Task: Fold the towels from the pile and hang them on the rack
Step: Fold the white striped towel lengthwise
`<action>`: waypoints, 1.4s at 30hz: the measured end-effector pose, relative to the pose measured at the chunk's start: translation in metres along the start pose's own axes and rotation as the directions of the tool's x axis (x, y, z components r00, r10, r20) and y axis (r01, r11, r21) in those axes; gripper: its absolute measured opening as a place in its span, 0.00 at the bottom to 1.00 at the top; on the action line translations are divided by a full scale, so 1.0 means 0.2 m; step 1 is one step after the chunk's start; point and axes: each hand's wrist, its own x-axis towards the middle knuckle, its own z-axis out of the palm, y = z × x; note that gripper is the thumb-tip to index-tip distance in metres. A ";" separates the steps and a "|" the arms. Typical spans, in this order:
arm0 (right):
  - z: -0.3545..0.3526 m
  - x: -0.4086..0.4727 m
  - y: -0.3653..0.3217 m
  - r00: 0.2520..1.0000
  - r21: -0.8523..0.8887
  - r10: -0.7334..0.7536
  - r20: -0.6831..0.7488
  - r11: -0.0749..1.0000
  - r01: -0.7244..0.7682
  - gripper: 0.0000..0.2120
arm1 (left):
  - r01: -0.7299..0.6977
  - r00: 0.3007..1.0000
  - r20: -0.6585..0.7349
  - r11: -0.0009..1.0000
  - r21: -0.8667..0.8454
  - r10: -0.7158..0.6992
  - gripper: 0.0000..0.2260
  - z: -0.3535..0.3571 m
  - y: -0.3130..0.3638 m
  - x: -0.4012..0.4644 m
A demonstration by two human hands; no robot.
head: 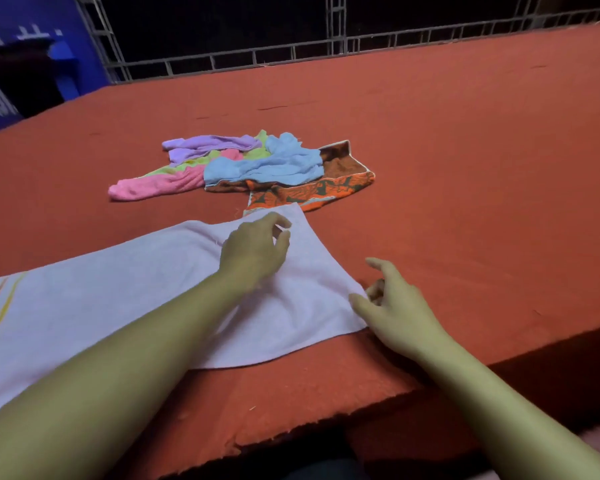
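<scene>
A pale lilac towel (118, 292) with coloured stripes at its left end lies spread flat on the red surface in front of me. My left hand (253, 251) hovers over its far right corner, fingers loosely curled, holding nothing. My right hand (392, 306) sits at the towel's near right corner, thumb touching the edge, fingers relaxed. Behind lies the pile of towels (243, 168): purple, green, pink, light blue and an orange-and-brown patterned one. No rack is in view.
The red carpeted platform (465, 150) stretches far back and right; its ragged front edge (291, 431) runs just below my arms. A metal truss frame (291, 50) lines the far edge. A blue wall (21, 64) stands at the back left.
</scene>
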 end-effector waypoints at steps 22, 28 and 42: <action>0.01 -0.04 0.05 0.993 0.104 -0.046 -0.113 0.993 0.058 0.28 | 0.064 0.987 -0.135 0.989 -0.135 -0.082 0.12 0.40 -0.01 0.73; -0.18 -0.15 0.13 0.983 0.139 0.050 -0.176 0.990 -0.026 0.26 | -0.041 0.982 -0.190 0.956 -0.292 -0.016 0.11 0.29 0.22 0.78; -0.55 -0.19 0.41 0.944 -0.189 0.154 -0.292 0.958 -0.215 0.28 | -0.090 0.994 -0.082 0.962 -0.258 0.071 0.09 0.82 0.72 0.85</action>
